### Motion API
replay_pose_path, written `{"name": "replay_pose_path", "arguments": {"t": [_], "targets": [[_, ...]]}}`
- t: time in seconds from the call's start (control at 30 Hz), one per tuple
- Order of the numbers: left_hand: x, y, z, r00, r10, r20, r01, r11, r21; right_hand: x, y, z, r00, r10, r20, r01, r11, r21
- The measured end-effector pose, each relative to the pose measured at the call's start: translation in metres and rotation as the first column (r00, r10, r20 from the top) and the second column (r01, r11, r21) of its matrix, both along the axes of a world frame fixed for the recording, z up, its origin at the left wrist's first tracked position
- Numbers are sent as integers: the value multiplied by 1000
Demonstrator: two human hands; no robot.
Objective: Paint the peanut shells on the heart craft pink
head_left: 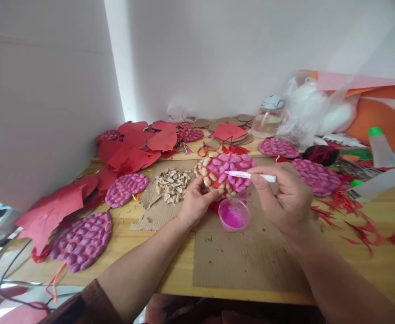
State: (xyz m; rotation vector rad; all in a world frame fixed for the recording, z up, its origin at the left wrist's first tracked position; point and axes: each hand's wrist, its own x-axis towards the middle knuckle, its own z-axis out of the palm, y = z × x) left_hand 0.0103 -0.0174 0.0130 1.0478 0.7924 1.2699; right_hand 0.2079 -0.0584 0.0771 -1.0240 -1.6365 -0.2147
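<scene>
My left hand (199, 200) is closed on the lower left edge of a red ornament (231, 163) covered with rows of peanut shells, and holds it tilted up over the table. Many of its shells are pink; those at the left and lower edges are still plain tan. Pinched in my right hand (281, 193) is a white marker pen (267, 177), its pink tip against the shells near the ornament's middle. Just below stands a small clear plastic cup (234, 215) with bright pink paint inside. Part of the ornament's lower edge is hidden by my left fingers.
Broken peanut shells (172, 185) lie on cardboard (244, 261) pieces to the left. Finished-looking pink ornaments (83, 240) and red paper shapes (130, 153) surround the work. Behind are orange-handled scissors (206, 149) and a glass jar (267, 121); red scraps (369, 231) lie right.
</scene>
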Motion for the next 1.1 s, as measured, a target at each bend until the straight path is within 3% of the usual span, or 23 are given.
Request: {"name": "replay_pose_path", "arguments": {"t": [0.33,0.53,1.1], "targets": [[0,0,-3,1000,2,18,-2,1000,-4,-1,1,0,997,-52,65,49,998,48],[0,0,-2,999,-10,31,11,999,-52,1,-1,-1,999,-14,32,13,1000,17],[-1,-2,8,992,-9,129,26,991,-130,-9,-2,-3,995,5,103,-13,997,78]]}}
